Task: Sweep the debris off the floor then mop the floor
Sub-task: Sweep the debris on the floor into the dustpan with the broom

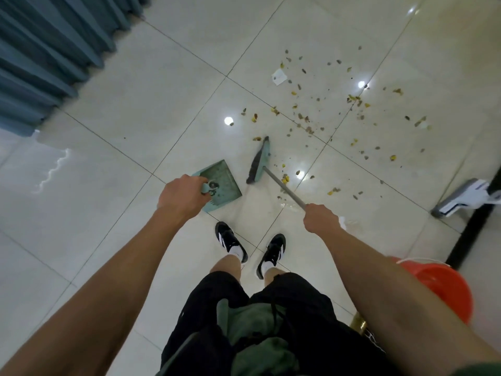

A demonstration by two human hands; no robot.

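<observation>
My left hand (182, 196) grips the handle of a teal dustpan (221, 183) that sits on the pale tiled floor just ahead of my feet. My right hand (320, 219) holds the grey handle of a teal broom (259, 161), whose dark bristles touch the floor to the right of the dustpan. Debris (306, 123), small brown and yellow bits, lies scattered across the tiles beyond and right of the broom head. A white scrap of paper (279, 76) lies among it farther away.
A blue curtain (51, 55) hangs at the upper left. A white mop head (466, 198) rests on the floor at the right edge beside a black strip (471, 234). A red bucket (439, 286) stands behind my right arm. My feet in black shoes (252, 246) stand below the dustpan.
</observation>
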